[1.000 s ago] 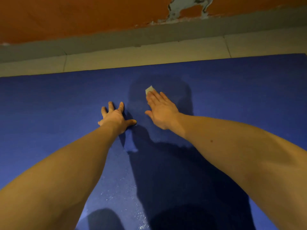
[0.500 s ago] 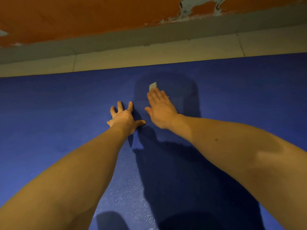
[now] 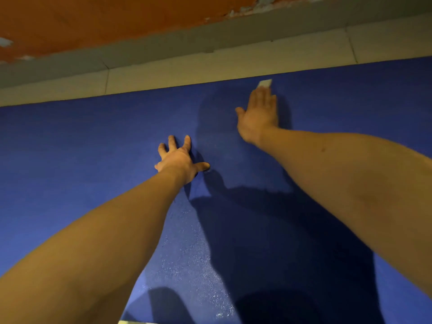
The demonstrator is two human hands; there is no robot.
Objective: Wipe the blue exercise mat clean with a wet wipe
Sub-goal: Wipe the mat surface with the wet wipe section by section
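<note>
A person leans over a blue exercise mat [image 3: 70, 148] with both bare arms stretched forward. The right hand [image 3: 258, 115] lies flat near the mat's far edge, fingers straight and close together. They press down on a small pale wet wipe [image 3: 265, 83], whose corner pokes out beyond the fingertips, just inside that edge. The left hand [image 3: 178, 160] rests nearer the middle of the mat, well apart from the wipe, its fingers spread wide and thumb out to the side. It seems to be braced on the fingertips, though the dim light makes that hard to confirm. A speckled, glistening patch [image 3: 198, 265] shows on the mat's near part between the forearms, beside the person's dark shadow. Beyond the mat's far edge run pale floor tiles [image 3: 210, 64], a grey skirting band [image 3: 163, 47] and an orange wall [image 3: 93, 17] with flaking paint.
</note>
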